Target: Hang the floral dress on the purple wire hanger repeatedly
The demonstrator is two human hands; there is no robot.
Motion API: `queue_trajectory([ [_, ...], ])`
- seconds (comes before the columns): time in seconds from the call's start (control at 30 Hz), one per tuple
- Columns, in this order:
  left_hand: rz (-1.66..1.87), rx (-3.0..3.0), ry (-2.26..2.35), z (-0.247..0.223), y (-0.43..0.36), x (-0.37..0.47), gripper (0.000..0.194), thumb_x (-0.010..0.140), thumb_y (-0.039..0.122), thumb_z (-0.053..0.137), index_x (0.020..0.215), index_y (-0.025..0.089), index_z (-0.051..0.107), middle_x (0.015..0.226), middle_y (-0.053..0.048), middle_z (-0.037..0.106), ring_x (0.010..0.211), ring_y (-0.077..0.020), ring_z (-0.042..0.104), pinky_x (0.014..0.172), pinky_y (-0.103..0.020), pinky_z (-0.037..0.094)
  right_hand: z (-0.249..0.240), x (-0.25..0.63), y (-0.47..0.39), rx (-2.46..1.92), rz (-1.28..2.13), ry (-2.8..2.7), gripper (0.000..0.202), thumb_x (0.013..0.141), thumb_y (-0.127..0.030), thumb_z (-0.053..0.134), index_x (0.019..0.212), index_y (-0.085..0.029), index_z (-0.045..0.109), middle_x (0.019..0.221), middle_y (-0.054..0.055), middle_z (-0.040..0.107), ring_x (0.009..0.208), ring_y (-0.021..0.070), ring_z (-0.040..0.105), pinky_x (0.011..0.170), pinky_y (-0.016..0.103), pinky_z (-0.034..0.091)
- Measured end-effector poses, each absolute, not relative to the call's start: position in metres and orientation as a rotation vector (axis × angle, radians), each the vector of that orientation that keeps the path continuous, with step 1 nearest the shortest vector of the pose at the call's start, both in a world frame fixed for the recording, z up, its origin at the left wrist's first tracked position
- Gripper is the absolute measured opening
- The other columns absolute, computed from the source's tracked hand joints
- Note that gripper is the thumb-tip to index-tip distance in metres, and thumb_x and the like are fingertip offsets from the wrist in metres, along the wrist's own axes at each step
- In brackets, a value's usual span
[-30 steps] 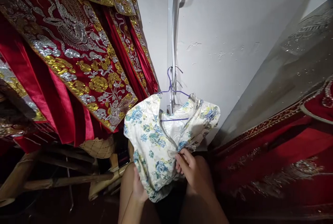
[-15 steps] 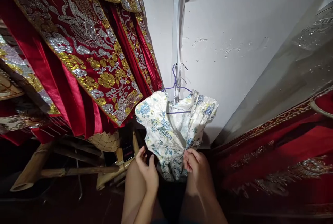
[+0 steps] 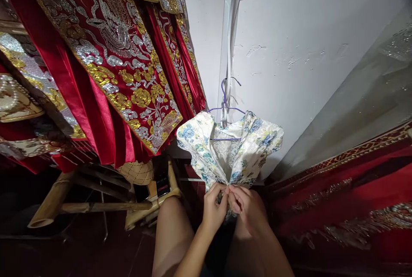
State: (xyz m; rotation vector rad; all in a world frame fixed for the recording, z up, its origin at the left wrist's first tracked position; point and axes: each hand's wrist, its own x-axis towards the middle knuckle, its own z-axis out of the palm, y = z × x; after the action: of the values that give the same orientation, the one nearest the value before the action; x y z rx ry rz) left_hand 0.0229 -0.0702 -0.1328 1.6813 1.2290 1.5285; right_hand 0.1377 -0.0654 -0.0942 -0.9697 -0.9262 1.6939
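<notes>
A white floral garment (image 3: 260,144) with blue and yellow flowers hangs on a purple wire hanger (image 3: 224,101), its neckline forming a deep V. At the bottom of the V, my left hand (image 3: 215,203) pinches the cloth edge. My right hand (image 3: 243,203) grips the cloth right beside it, the fingertips of both hands nearly touching. The lower part of the garment is mostly hidden behind my hands, between my knees.
Red costumes with gold and silver sequins (image 3: 141,97) hang at the left. Below them are a bamboo frame (image 3: 103,207) and a phone (image 3: 162,185). Red embroidered cloth (image 3: 354,195) lies at the right, and a white wall (image 3: 289,24) stands behind.
My left hand has moved right from beside the garment and closed on its front edge next to my right hand. The garment's right side is spread wider. The view has shifted slightly.
</notes>
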Motion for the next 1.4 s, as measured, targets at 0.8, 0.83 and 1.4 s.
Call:
queue_trajectory([
  [0.8,1.043,1.955,1.387,-0.149,-0.053,0.006,0.015,0.085,0.014,0.05,0.074,0.02,0.057,0.071,-0.001,0.056,0.064,-0.0156,0.051,0.061,-0.025,0.034,0.039,0.135,0.04,-0.852,1.244,-1.225,0.038,0.078,-0.052,0.07,0.082,-0.014,0.072,0.041,-0.004,0.049,0.037,0.0085,0.034,0.04,0.024,0.028],
  [0.83,1.012,1.963,1.392,-0.147,-0.051,0.004,0.014,0.084,0.013,0.05,0.074,0.02,0.058,0.071,-0.001,0.057,0.064,-0.0158,0.052,0.061,-0.025,0.035,0.04,0.135,0.038,-0.843,1.25,-1.237,0.037,0.079,-0.051,0.069,0.081,-0.014,0.072,0.042,-0.004,0.05,0.037,0.0085,0.034,0.04,0.024,0.028],
  [1.4,1.628,2.305,1.191,0.046,0.029,-0.005,0.015,0.095,0.025,0.058,0.094,0.019,0.071,0.091,-0.004,0.073,0.089,-0.0194,0.066,0.088,-0.033,0.043,0.016,0.133,0.039,-0.85,1.066,-1.372,0.029,0.084,-0.043,0.059,0.067,-0.02,0.059,0.045,-0.007,0.035,0.042,0.0088,0.026,0.044,0.026,0.018],
])
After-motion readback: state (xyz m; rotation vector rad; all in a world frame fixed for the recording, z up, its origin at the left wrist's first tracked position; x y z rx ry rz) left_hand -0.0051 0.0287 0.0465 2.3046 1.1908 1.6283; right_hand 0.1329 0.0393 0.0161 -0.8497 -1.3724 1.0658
